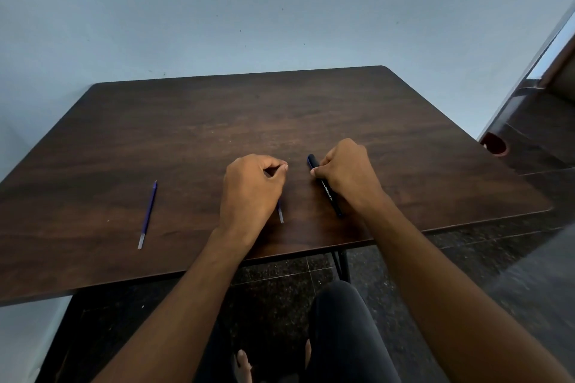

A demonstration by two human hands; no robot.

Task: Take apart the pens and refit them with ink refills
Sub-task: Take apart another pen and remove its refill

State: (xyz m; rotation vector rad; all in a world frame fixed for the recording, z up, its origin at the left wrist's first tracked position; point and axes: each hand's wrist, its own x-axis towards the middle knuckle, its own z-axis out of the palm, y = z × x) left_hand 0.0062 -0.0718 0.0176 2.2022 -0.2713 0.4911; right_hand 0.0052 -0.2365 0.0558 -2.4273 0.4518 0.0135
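Gripping pen (325,187) right hand (345,174); refill (147,215) far left.

**Desk, wall, floor: the surroundings**

I'm sat at a dark wood-grain table (217,121) with rounded far corners, pushed up near a pale blue wall (280,3) that has a few small dark specks. Black metal table leg (343,264) shows under the near edge. Dark speckled tile floor (497,274) below and to my right. A reddish round object (494,144) sits off the table's right side (can't tell what it is).
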